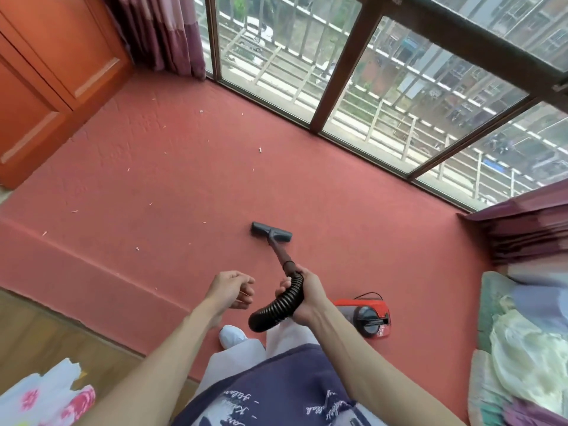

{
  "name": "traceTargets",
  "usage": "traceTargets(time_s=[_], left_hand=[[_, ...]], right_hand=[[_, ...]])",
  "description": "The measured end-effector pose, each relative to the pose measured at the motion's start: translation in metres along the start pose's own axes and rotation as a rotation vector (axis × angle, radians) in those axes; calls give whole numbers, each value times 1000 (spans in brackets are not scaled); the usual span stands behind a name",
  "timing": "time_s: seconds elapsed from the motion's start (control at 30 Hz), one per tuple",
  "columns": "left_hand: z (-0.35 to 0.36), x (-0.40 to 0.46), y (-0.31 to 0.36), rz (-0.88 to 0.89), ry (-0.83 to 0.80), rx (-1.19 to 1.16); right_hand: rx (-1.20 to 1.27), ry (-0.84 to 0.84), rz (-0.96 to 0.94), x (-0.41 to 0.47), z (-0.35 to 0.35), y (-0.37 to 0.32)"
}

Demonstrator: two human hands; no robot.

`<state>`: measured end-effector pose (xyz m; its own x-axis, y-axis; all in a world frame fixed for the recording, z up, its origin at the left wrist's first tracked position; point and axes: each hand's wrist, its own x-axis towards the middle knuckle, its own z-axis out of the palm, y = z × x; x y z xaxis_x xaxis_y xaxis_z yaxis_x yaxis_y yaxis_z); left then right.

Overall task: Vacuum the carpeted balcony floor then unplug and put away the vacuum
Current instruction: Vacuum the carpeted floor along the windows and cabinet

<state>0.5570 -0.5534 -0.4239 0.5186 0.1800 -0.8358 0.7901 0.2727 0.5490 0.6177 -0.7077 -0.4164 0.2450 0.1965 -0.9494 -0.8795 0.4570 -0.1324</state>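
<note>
My right hand [302, 295] grips the black ribbed vacuum hose [276, 305] where it joins the dark wand [280, 253]. The wand slants down and away to a grey floor nozzle [271, 233] lying flat on the red carpet [190, 167]. The red and black vacuum body [368, 316] sits on the carpet just right of my right wrist, with a thin black cord looping above it. My left hand [232, 289] hovers left of the hose with fingers loosely curled, holding nothing. Small pale scraps [260, 149] dot the carpet to the left and beyond the nozzle.
A glass window wall [353, 87] with brown frames runs along the far side. An orange wooden cabinet [52, 75] stands at left, purple curtains [166, 29] in the corner. Bedding [522, 342] is piled at right. The carpet steps down to wood flooring [40, 333] at lower left.
</note>
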Motion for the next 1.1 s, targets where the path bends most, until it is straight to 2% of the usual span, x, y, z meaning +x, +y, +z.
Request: traceTargets(time_s=[0.13,0.27,0.4,0.67,0.77,0.93,1.1], left_hand=[[1,17,21,-17,28,19],[7,35,53,-5,48,32],[18,54,91,-13,61,48],[42,95,172,28,103,30],[48,106,190,34,101,38],[47,118,209,30,85,58],[21,132,215,10,61,75]], right_hand=[[-64,-23,40,28,14,-11],[-127,18,44,48,25,-56],[-265,248,-140,69,39,-111],[-583,319,-366,71,90,-146],[-577,340,-308,73,82,-151],[-513,285,-205,98,101,-184],[-530,297,-248,121,136,-219]])
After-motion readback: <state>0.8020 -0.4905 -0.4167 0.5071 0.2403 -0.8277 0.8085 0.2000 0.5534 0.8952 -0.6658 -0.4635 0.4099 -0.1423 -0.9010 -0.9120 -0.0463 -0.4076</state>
